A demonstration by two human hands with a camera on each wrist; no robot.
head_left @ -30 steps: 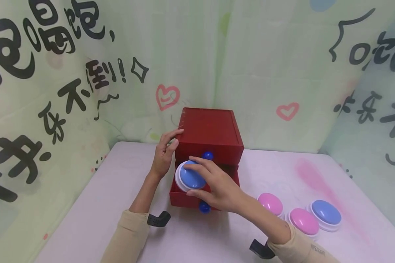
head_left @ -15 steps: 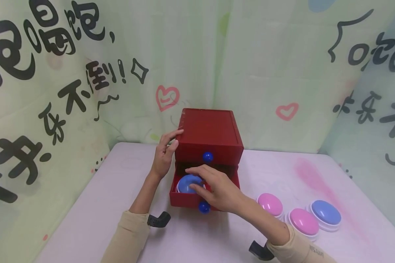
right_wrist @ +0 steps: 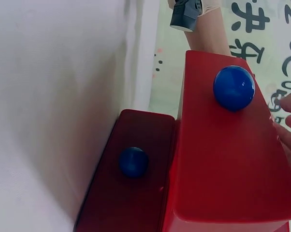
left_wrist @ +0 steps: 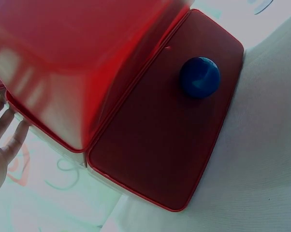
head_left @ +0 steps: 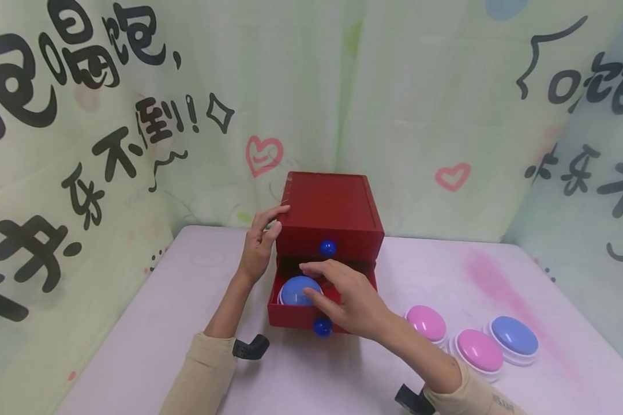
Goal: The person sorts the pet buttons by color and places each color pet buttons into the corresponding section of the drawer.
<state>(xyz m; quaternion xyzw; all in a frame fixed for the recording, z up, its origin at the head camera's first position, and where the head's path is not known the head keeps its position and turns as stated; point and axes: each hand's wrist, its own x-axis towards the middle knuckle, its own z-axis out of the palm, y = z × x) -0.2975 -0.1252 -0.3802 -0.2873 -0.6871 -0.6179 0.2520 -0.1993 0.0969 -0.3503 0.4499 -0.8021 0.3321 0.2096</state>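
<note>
A round blue-domed push button (head_left: 299, 291) with a white rim sits at the left of the pulled-out drawer (head_left: 293, 315) of a red drawer box (head_left: 332, 202). My right hand (head_left: 350, 297) hovers over that drawer, thumb and fingers spread apart. In the head view its thumb tip overlaps the button's right side. My left hand (head_left: 258, 248) rests against the box's left side, fingertips at the top edge. The left wrist view has the left fingers (left_wrist: 15, 137) at the box edge. In the right wrist view, right fingers (right_wrist: 290, 133) show beside the drawer front.
Two pink push buttons (head_left: 479, 349) and another blue one (head_left: 514, 335) stand on the table at the right. Blue knobs (head_left: 327, 248) mark the drawer fronts. Below the pulled-out drawer, a closed drawer front (left_wrist: 150, 130) shows. A patterned curtain (head_left: 405, 115) hangs behind.
The blue push button went down from a tilted pose in my right hand into the drawer. My right fingers let go and moved slightly right. The left hand stayed put.
</note>
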